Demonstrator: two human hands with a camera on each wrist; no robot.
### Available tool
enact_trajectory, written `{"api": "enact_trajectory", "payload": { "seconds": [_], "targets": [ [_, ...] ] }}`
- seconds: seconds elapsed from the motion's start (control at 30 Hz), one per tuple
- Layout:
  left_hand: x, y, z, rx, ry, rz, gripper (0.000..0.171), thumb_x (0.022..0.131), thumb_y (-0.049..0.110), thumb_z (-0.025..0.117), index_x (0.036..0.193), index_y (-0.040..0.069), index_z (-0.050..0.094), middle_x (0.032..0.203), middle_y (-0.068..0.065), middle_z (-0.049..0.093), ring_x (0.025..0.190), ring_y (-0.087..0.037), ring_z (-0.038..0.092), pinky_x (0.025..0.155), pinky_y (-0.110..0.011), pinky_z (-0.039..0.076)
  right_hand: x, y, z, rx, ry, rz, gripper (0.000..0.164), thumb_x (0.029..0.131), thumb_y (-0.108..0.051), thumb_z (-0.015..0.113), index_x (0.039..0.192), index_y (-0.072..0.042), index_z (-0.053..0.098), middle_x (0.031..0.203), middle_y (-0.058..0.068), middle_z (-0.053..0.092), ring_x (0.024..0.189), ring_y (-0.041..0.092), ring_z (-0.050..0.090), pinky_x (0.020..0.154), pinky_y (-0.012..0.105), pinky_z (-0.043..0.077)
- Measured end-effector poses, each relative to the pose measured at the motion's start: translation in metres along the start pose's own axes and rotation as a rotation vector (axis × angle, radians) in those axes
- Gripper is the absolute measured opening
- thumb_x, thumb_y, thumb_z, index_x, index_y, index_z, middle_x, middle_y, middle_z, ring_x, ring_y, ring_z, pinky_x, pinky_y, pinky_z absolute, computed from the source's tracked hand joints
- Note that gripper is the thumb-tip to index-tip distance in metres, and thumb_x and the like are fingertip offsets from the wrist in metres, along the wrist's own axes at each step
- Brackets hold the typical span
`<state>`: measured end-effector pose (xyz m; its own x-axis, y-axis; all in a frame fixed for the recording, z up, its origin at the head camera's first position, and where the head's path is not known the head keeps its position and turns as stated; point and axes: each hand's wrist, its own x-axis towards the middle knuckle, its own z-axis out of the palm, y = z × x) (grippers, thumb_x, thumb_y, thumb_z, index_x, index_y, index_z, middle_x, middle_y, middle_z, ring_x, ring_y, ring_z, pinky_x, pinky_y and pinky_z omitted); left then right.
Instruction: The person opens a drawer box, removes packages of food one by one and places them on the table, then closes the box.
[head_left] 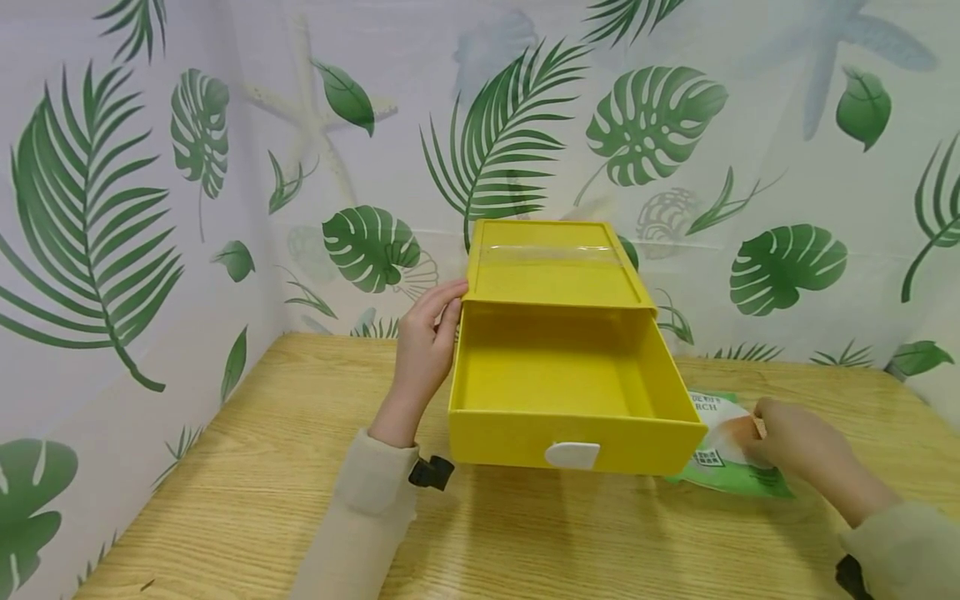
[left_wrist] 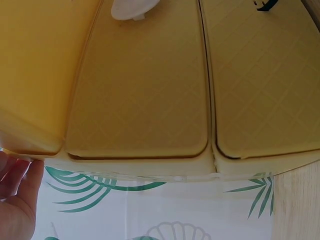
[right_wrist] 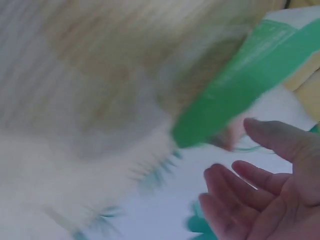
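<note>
A yellow drawer unit (head_left: 558, 275) stands in the middle of the table, its top drawer (head_left: 577, 442) pulled out, showing a bare inside and a white tab handle (head_left: 573, 455). My left hand (head_left: 427, 342) rests against the unit's left side, fingertips at the edge near the top. In the left wrist view, two lower drawer fronts (left_wrist: 140, 90) show closed. My right hand (head_left: 802, 442) reaches a green-and-white starch bag (head_left: 723, 479) right of the drawer. In the right wrist view its fingers are spread and loosely bent beside the bag's green edge (right_wrist: 235, 90).
A wood-grain table (head_left: 240, 500) lies under everything. Behind and to the left hangs a white sheet (head_left: 540, 125) printed with green leaves. The open drawer juts out toward me and overlaps part of the bag in the head view.
</note>
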<state>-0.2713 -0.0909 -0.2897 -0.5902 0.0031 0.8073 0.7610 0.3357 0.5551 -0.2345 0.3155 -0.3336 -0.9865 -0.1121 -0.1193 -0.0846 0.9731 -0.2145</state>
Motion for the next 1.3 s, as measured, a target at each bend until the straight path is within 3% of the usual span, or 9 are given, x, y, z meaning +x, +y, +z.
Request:
{"api": "enact_trajectory", "payload": {
  "seconds": [0.1, 0.23, 0.37, 0.5, 0.67, 0.9, 1.3],
  "targets": [
    [0.0, -0.001, 0.0, 0.001, -0.001, 0.003, 0.023, 0.091, 0.003, 0.046, 0.107, -0.007, 0.06, 0.11, -0.017, 0.057, 0.104, -0.023, 0.053, 0.077, -0.027, 0.05, -0.008, -0.015, -0.004, -0.064, 0.025, -0.012, 0.028, 0.08, -0.022, 0.06, 0.086, 0.004, 0.051, 0.067, 0.007, 0.047, 0.058, 0.019, 0.042, 0.046, 0.031, 0.034],
    [0.0, -0.001, 0.0, 0.001, 0.0, 0.004, 0.023, 0.091, 0.003, 0.046, 0.107, -0.007, 0.06, 0.11, -0.017, 0.057, 0.104, -0.023, 0.053, 0.077, -0.027, 0.05, -0.013, -0.037, -0.006, -0.101, 0.009, -0.065, 0.046, 0.083, -0.034, 0.057, 0.099, 0.009, 0.054, 0.08, 0.011, 0.059, 0.065, 0.021, 0.053, 0.052, 0.039, 0.046],
    [0.0, 0.0, -0.001, -0.006, -0.001, -0.001, 0.024, 0.091, 0.004, 0.046, 0.107, -0.007, 0.06, 0.111, -0.017, 0.057, 0.104, -0.023, 0.053, 0.076, -0.027, 0.05, -0.017, -0.05, 0.0, -0.089, -0.058, -0.076, 0.052, 0.081, -0.047, 0.056, 0.09, 0.004, 0.056, 0.074, 0.006, 0.057, 0.065, 0.021, 0.053, 0.053, 0.038, 0.046],
    [0.0, -0.001, 0.0, -0.012, -0.002, 0.005, 0.024, 0.091, 0.005, 0.047, 0.107, -0.007, 0.06, 0.11, -0.018, 0.057, 0.104, -0.024, 0.053, 0.075, -0.029, 0.05, -0.023, -0.052, 0.009, -0.045, -0.088, -0.061, 0.048, 0.078, -0.05, 0.058, 0.078, -0.003, 0.05, 0.062, 0.001, 0.044, 0.054, 0.014, 0.04, 0.046, 0.028, 0.034],
    [0.0, 0.0, 0.0, -0.005, 0.001, 0.015, 0.024, 0.091, 0.005, 0.047, 0.107, -0.008, 0.06, 0.11, -0.018, 0.057, 0.104, -0.024, 0.053, 0.076, -0.027, 0.05, -0.027, -0.05, 0.017, -0.005, -0.067, -0.073, 0.044, 0.078, -0.049, 0.06, 0.067, -0.008, 0.047, 0.054, -0.001, 0.035, 0.047, 0.011, 0.032, 0.043, 0.024, 0.027],
    [0.0, -0.001, 0.0, 0.001, 0.003, 0.017, 0.023, 0.091, 0.004, 0.047, 0.106, -0.008, 0.06, 0.11, -0.018, 0.057, 0.103, -0.024, 0.053, 0.076, -0.027, 0.05, -0.027, -0.049, 0.024, -0.007, -0.111, -0.057, 0.044, 0.078, -0.052, 0.057, 0.068, -0.01, 0.05, 0.056, -0.001, 0.039, 0.051, 0.013, 0.037, 0.046, 0.026, 0.03],
    [0.0, 0.001, -0.001, -0.01, -0.002, 0.008, 0.024, 0.091, 0.004, 0.046, 0.107, -0.008, 0.06, 0.11, -0.018, 0.057, 0.103, -0.024, 0.053, 0.075, -0.028, 0.051, -0.023, -0.048, 0.034, -0.027, -0.105, -0.074, 0.046, 0.076, -0.05, 0.061, 0.076, -0.005, 0.053, 0.06, 0.002, 0.042, 0.054, 0.014, 0.041, 0.049, 0.028, 0.035]
  ]
}}
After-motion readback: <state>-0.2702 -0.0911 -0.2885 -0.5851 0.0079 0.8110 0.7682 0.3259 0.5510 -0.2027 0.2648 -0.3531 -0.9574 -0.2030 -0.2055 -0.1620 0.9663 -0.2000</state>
